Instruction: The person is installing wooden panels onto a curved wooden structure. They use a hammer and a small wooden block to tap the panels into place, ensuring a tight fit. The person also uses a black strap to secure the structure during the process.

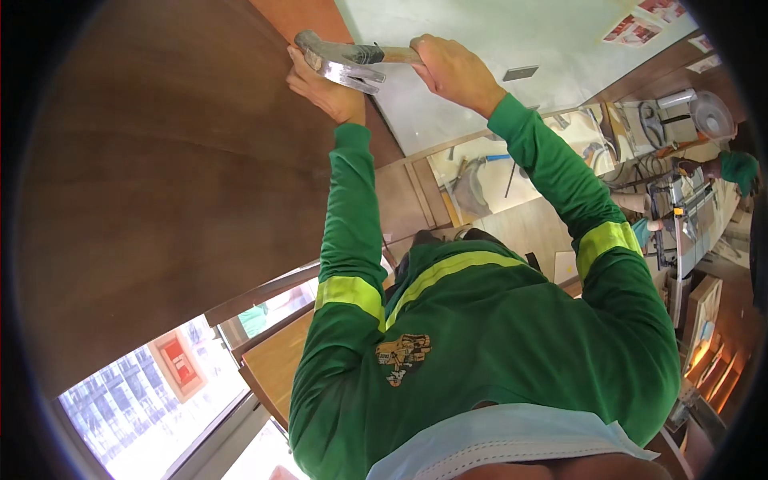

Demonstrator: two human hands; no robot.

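My right hand [460,72] is wrapped around the wooden handle of a claw hammer [342,64], held up near the top of the view. The metal head points left, with its claw turned to the lower right. Behind and just below that head, my left hand [332,98] is raised at the edge of a large dark brown wood panel [184,160]. Its fingers are bent together, and the hammer head partly covers them. Whatever they pinch, if anything, is too small or hidden to tell. An orange-brown strip [308,18] borders the panel beside the hammer.
A pale wall [456,20] with a dark switch plate [521,73] rises ahead. Below it stands a bench [512,192] strewn with tools. At the far right another person's green sleeve [738,170] shows near a metal-framed table [694,232]. A bright window [120,408] lies lower left.
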